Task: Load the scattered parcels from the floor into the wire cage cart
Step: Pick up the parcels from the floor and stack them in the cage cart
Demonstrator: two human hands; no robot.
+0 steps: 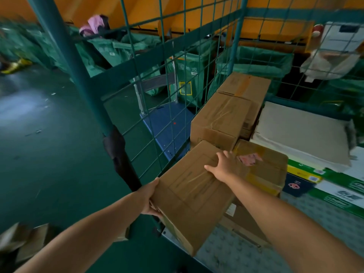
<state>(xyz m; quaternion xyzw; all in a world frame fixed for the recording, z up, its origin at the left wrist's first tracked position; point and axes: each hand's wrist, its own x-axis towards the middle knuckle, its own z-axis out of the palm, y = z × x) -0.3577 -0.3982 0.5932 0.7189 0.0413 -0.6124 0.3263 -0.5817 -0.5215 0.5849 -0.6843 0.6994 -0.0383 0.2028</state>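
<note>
Placement step: a brown taped cardboard parcel (193,196) is tilted over the near-left corner of the green wire cage cart (141,62), resting against the stacked brown boxes (222,117). The left hand (150,200) grasps its near-left end; the right hand (222,166) presses flat on top. Next, probably, it must be slid in and levelled. The left fingers are hidden underneath; far background blurred.
</note>
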